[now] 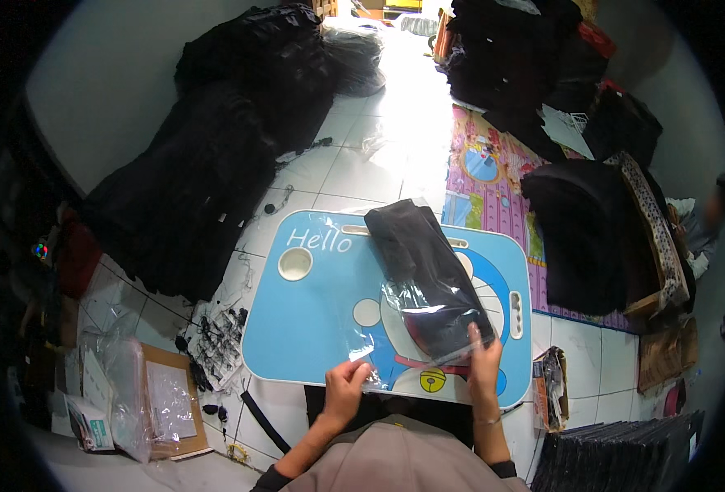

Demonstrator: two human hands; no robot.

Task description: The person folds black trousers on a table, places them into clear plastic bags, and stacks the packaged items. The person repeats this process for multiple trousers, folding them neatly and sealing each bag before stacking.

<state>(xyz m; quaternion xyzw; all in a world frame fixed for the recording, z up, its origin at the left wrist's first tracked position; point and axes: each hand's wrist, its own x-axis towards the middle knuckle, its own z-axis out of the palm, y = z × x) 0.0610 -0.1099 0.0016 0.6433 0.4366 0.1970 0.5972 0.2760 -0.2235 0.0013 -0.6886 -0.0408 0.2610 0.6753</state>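
A folded black cloth [411, 254] lies slanted across the right half of a blue lap table [297, 336] with a cartoon print. Its near part is inside a shiny clear plastic bag [436, 310]; how far the bag reaches is hard to see. At the cloth's near right corner, my right hand [484, 361] grips the bagged cloth, thumb on top. My left hand [346, 392] is closed at the table's near edge, pinching a loose clear part of the bag between thumb and fingers.
Large heaps of black cloth [206, 172] lie at the left, with more black cloth [579, 234] at the right beside a colourful mat [493, 176]. A stack of flat black packets [616, 451] stands lower right. Plastic sleeves and cardboard [178, 410] lie lower left, near black scraps [215, 344].
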